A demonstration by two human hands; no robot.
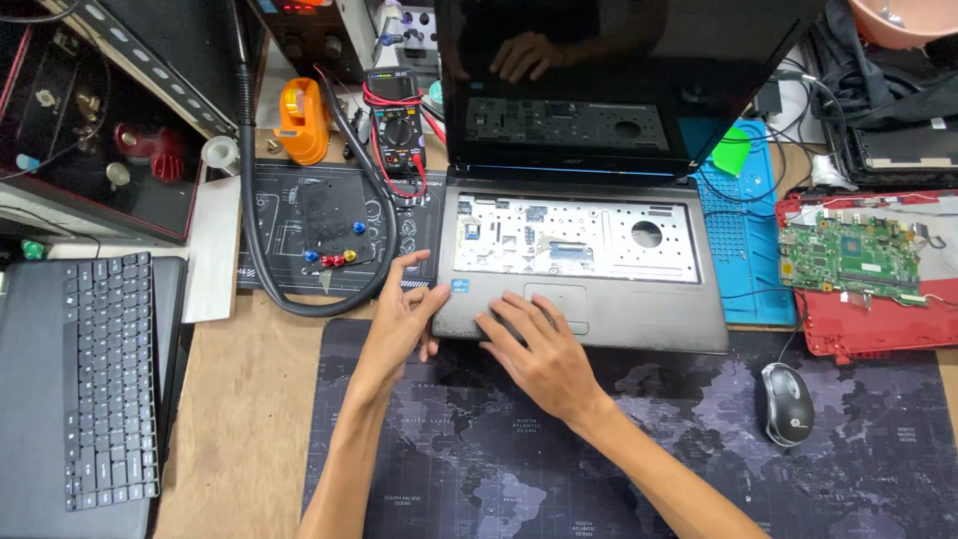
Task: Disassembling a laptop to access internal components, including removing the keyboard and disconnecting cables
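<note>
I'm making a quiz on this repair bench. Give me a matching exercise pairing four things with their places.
Things:
1. left hand
2. right hand
3. mouse
4. multimeter

Places:
A. on the map-print mat, right of the laptop
B. at the laptop's front left corner
C. left of the laptop's screen
D. flat on the palm rest

Pairs: 1-B, 2-D, 3-A, 4-C

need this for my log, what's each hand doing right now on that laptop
Left hand: open, fingers at the front left corner of the laptop.
Right hand: open, flat on the palm rest, holding nothing.
</note>
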